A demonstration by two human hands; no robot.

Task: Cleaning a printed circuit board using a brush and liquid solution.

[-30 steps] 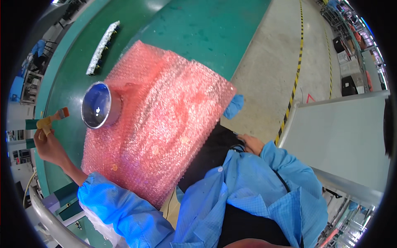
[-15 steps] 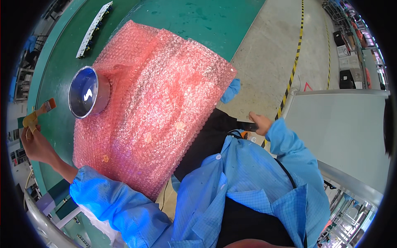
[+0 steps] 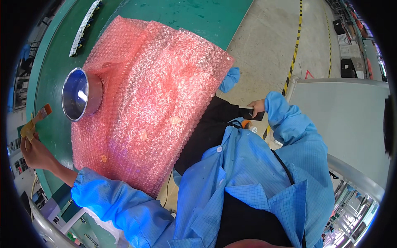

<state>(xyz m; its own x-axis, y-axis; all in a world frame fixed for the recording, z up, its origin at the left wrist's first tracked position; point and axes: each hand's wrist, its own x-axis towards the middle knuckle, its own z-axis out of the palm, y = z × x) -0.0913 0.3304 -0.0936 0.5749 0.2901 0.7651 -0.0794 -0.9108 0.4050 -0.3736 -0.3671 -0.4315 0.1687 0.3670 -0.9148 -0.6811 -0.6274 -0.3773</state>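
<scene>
My left hand [image 3: 38, 156] is closed around the yellow-wrapped handle of a paintbrush [image 3: 41, 114], its reddish-brown bristles pointing up and away over the bench edge. To the right of the brush, a round metal bowl [image 3: 100, 93] rests tilted on the pink bubble wrap [image 3: 161, 82]; its inside looks bluish with a bright reflection. Beside my dark-trousered thigh, my right hand [image 3: 259, 106] grips a flat black object [image 3: 258, 116], phone-like in shape, though its kind is unclear.
The green bench [image 3: 198, 16] lies under the wrap. A long circuit board strip [image 3: 84, 29] sits at its far left. Blue cloth [image 3: 230, 79] pokes out past the wrap's right edge. An orange roll [image 3: 246, 124] is by my lap. A grey panel [image 3: 339, 120] stands to my right.
My right hand has moved slightly up and bent at the wrist, and more of the black object shows. My left hand still holds the brush. The whole view has shifted a little.
</scene>
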